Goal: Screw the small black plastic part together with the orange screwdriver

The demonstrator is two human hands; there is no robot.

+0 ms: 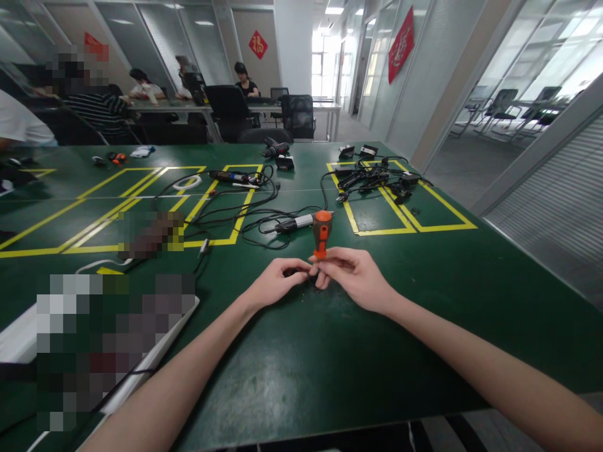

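Note:
An orange-handled screwdriver (pixel 321 232) stands upright in front of me, handle up. My right hand (pixel 351 276) pinches it low on the shaft. My left hand (pixel 276 282) meets the right one at the tool's tip, fingers closed around a small dark part (pixel 311 279) resting on the green table (pixel 330 364). What exactly the left fingers grip is too small to tell.
Black cables and a cylindrical tool (pixel 292 224) lie just beyond my hands, among yellow tape outlines. A pile of black adapters (pixel 377 179) sits far right. A white tray edge (pixel 155 358) is at my left. Several people sit at desks behind.

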